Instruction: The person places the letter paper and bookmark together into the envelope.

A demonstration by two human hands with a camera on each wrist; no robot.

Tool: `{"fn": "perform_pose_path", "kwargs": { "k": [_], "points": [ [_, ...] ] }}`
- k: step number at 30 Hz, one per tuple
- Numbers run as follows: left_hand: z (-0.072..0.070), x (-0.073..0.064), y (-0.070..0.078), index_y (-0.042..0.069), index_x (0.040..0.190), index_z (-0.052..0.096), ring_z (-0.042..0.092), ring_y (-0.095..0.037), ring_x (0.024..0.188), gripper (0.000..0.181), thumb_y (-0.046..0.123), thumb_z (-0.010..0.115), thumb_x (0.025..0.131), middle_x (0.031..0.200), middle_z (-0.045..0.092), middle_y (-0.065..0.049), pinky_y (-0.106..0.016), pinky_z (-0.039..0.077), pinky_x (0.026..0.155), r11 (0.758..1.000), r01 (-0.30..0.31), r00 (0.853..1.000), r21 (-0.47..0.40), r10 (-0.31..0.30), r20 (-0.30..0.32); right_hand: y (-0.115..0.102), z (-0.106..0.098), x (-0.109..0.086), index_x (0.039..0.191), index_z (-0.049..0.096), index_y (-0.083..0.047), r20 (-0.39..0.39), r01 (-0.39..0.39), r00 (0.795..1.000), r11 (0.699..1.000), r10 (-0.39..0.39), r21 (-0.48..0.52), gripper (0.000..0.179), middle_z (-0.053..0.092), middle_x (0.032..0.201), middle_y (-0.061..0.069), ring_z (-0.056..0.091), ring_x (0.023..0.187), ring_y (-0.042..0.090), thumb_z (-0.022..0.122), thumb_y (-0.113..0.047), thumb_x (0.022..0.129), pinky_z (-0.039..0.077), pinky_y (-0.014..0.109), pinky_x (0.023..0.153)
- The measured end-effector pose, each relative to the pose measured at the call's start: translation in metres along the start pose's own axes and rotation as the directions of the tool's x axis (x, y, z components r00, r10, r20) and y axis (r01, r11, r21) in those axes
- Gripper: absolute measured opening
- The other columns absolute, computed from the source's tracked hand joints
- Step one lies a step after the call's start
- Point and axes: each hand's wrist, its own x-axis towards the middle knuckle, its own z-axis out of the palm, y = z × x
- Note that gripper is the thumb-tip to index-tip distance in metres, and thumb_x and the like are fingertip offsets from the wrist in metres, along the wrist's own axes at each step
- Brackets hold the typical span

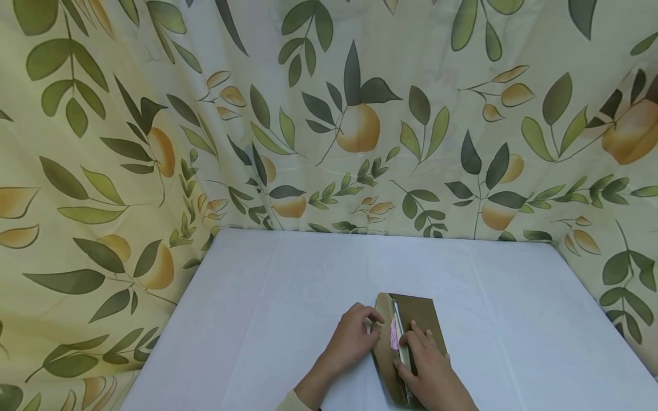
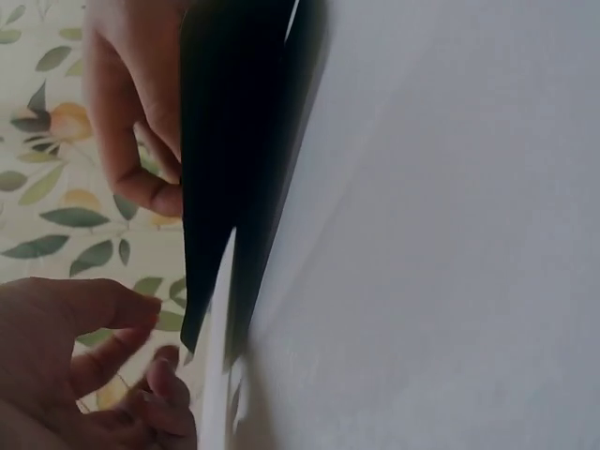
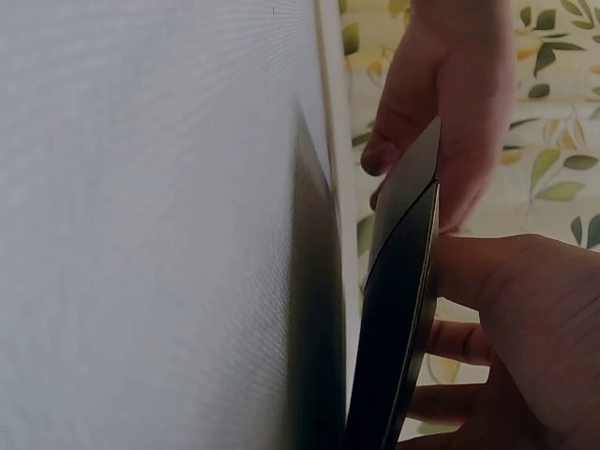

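A brown paper envelope (image 1: 418, 311) lies at the near part of the white table, with its long flap (image 1: 382, 308) folded out to the left. Along its opening I see a pale edge of something inside and a pink tassel (image 1: 394, 334). My right hand (image 1: 429, 365) rests on the envelope's front, fingers spread and touching it; the right wrist view shows its fingertips (image 3: 455, 267) against the dark side of the envelope (image 3: 398, 309). Beside the flap, my left hand (image 1: 354, 334) has loosely bent fingers, and the left wrist view shows a gap between its thumb and fingers (image 2: 122, 305).
A white cloth-covered table (image 1: 288, 297) spreads around the hands. Behind it and at its sides hangs a curtain (image 1: 329, 188) printed with leaves and orange fruit.
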Motion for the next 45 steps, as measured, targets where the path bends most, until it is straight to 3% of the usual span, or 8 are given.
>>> {"fn": "perform_pose_path", "kwargs": {
  "k": [3,7,11,18,26,36,40,45],
  "points": [
    [-0.003,0.001,-0.003,0.012,0.110,0.070,0.050,-0.007,0.074,0.025,0.009,0.079,0.087,0.097,0.059,0.002,-0.027,0.045,0.066,0.998,0.051,0.999,0.042,-0.051,-0.007,0.000,0.000,0.000,0.114,0.057,-0.016,-0.001,-0.005,1.000,1.000,0.005,-0.007,0.029,0.037,0.153,0.037,0.033,0.133,0.067,0.076,-0.027,0.095,0.030,0.089,0.082],
    [-0.005,0.000,-0.006,0.009,0.118,0.065,0.057,-0.008,0.075,0.035,0.011,0.080,0.085,0.087,0.064,0.006,-0.031,0.047,0.069,0.995,0.091,0.995,0.031,-0.092,0.024,-0.001,0.000,0.000,0.117,0.058,-0.014,-0.001,-0.005,1.000,1.000,0.005,-0.003,0.029,0.035,0.154,0.037,0.032,0.134,0.068,0.074,-0.028,0.097,0.029,0.089,0.082],
    [-0.005,0.000,-0.006,0.007,0.121,0.063,0.057,-0.005,0.069,0.039,0.006,0.080,0.086,0.076,0.064,0.011,-0.029,0.048,0.068,0.996,0.084,0.996,0.009,-0.084,0.041,0.000,0.001,0.000,0.121,0.061,-0.013,0.005,0.005,1.000,1.000,-0.005,-0.014,0.029,0.034,0.155,0.037,0.030,0.135,0.068,0.073,-0.027,0.098,0.028,0.090,0.082],
    [-0.004,0.000,-0.007,0.005,0.123,0.062,0.053,-0.004,0.065,0.044,0.001,0.080,0.084,0.075,0.061,0.011,-0.028,0.046,0.067,0.998,0.065,0.997,0.006,-0.065,0.029,-0.001,0.001,-0.001,0.134,0.063,-0.010,0.030,-0.016,0.999,0.999,0.017,-0.031,0.037,0.033,0.157,0.035,0.025,0.139,0.065,0.067,-0.026,0.101,0.026,0.088,0.089],
    [-0.007,0.002,-0.010,0.007,0.122,0.062,0.052,-0.005,0.062,0.043,0.000,0.077,0.082,0.075,0.059,0.011,-0.026,0.044,0.061,0.997,0.080,0.997,0.013,-0.080,-0.003,0.002,0.004,-0.005,0.140,0.061,-0.007,-0.029,0.004,1.000,0.998,-0.006,-0.064,0.043,0.037,0.156,0.032,0.034,0.140,0.056,0.068,-0.023,0.100,0.041,0.073,0.096],
    [0.001,0.006,-0.007,0.003,0.118,0.065,0.055,0.000,0.065,0.028,0.004,0.076,0.092,0.081,0.059,0.010,-0.021,0.047,0.060,0.987,-0.037,0.999,-0.156,0.041,0.024,0.005,0.001,-0.005,0.135,0.066,-0.004,-0.049,0.053,0.997,0.997,-0.056,-0.062,0.039,0.042,0.151,0.033,0.049,0.132,0.053,0.071,-0.016,0.098,0.048,0.063,0.095],
    [0.006,0.004,-0.006,0.006,0.115,0.070,0.058,0.000,0.072,0.022,0.012,0.076,0.095,0.086,0.062,0.012,-0.021,0.050,0.067,0.983,-0.050,0.998,-0.174,0.057,0.038,0.003,-0.002,-0.004,0.133,0.066,0.000,-0.038,0.023,0.999,0.999,-0.024,-0.024,0.039,0.042,0.150,0.035,0.052,0.129,0.053,0.071,-0.016,0.098,0.048,0.062,0.095],
    [0.011,0.003,-0.002,0.004,0.122,0.072,0.060,0.000,0.080,0.029,0.012,0.078,0.094,0.098,0.064,0.006,-0.020,0.052,0.074,0.986,-0.085,0.993,-0.141,0.096,0.069,0.001,-0.004,-0.004,0.132,0.063,0.003,-0.042,0.020,0.999,1.000,-0.021,-0.017,0.040,0.045,0.149,0.035,0.055,0.125,0.052,0.072,-0.014,0.097,0.049,0.062,0.094]
  ]
}}
